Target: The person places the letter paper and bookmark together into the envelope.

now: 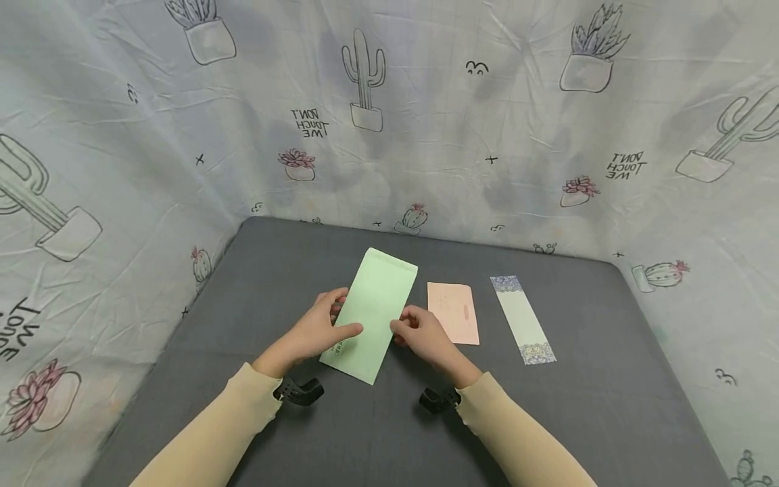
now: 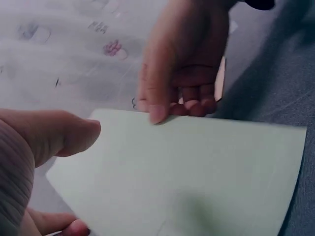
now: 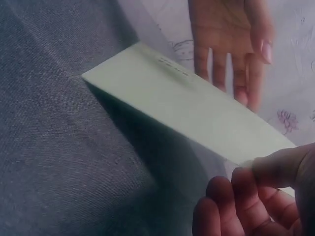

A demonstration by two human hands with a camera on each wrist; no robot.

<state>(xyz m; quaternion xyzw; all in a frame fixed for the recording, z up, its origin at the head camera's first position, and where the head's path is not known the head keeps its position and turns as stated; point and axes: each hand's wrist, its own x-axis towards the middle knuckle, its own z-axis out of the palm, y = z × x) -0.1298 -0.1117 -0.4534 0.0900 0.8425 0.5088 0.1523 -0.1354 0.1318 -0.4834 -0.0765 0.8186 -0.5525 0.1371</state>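
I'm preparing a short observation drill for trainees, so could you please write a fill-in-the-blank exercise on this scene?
1. The right hand pinches one long edge of the ____ envelope.
2. In the head view, the left hand shows only its ____ in front of the envelope.
3. The pink paper lies ____ the envelope and the strip with patterned ends.
4. The band at the left wrist is ____.

Missing words: green; thumb; between; black.

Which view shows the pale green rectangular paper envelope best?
The head view: the green envelope is all in frame, the left hand covering little. The left wrist view is close but crops it; the right wrist view shows it slanted, print blurred, one end partly behind the right hand.
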